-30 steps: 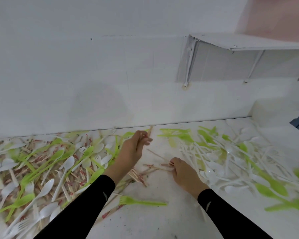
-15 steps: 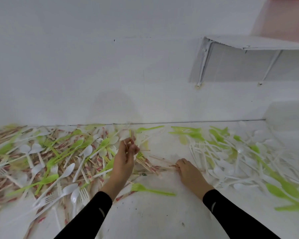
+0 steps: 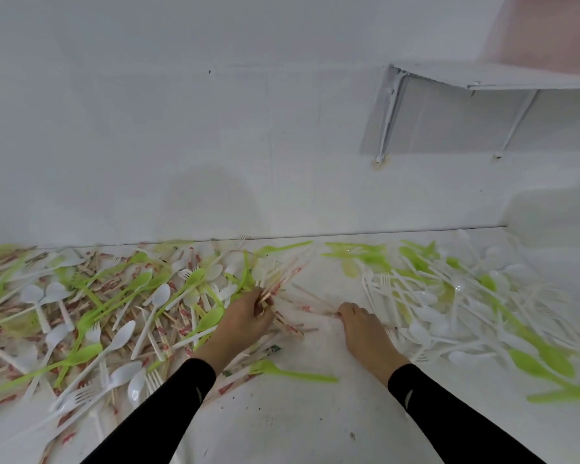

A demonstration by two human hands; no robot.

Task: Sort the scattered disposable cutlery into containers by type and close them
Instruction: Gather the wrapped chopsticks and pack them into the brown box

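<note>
Your left hand grips a bundle of chopsticks, fingers and thumb curled tight round its lower end. The sticks are thin, pale wood, most in paper sleeves with red print. The bundle's long axis runs from your fist up and to the right, away from you toward the wall. The far ends fan out slightly.

The bundle sits at the right edge of the left pile. That pile is white spoons, lime-green spoons, white forks and more sleeved sticks, lying at all angles on the white table.

Your right hand lies palm down on the table, near the left hand but apart from it. Its fingers are bent, with the fingertips at the near end of a loose chopstick. That stick lies flat, slanting up-left toward the bundle. Pinched or only touched: cannot tell.

The right pile is just beside the right hand: white forks and spoons with green pieces, blurred toward the edge.

One green utensil lies alone between your forearms, long axis left-right, head end left. Spoon or fork is not clear.
</note>
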